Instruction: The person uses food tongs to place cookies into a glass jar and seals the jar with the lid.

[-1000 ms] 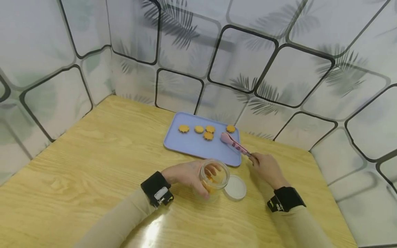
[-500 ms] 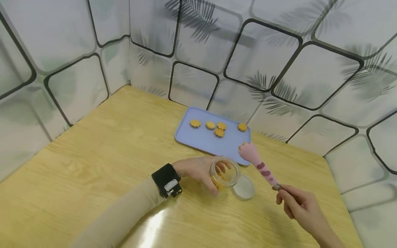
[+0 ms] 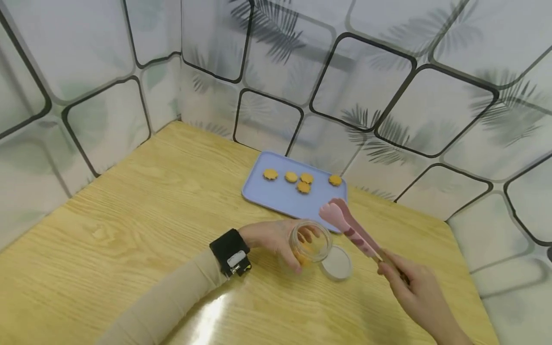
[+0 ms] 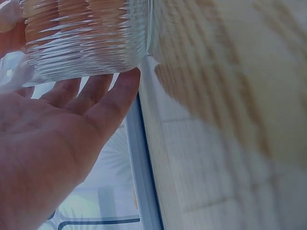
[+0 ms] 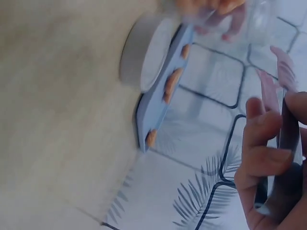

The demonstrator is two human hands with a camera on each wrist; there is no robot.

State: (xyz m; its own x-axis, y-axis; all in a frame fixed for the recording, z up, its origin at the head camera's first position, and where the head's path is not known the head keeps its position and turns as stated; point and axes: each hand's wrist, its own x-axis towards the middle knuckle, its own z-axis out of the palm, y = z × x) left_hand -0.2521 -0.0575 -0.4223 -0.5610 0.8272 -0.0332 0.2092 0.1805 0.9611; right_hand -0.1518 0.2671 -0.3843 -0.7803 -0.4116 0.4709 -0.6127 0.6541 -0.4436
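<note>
My left hand (image 3: pixel 271 238) curls round a clear glass jar (image 3: pixel 312 249) standing open on the table, with orange cookies (image 3: pixel 303 259) inside. In the left wrist view its fingers lie along the ribbed glass (image 4: pixel 86 52). My right hand (image 3: pixel 416 282) grips pink paw-tipped tongs (image 3: pixel 353 235) by their metal handle, raised to the right of the jar. The tong tips stand a little apart, and nothing shows between them. Behind the jar lies a blue tray (image 3: pixel 276 194) with several scalloped orange cookies (image 3: pixel 304 187) on it.
A round white lid (image 3: pixel 336 264) lies on the wooden table (image 3: pixel 181 191) just right of the jar. A patterned curtain or wall covering (image 3: pixel 267 115) rises behind the tray and along both sides.
My right hand has drawn the tongs back from the tray toward me. An orange piece at their tips half a second ago no longer shows, and the tips have parted. My left hand stays on the jar.
</note>
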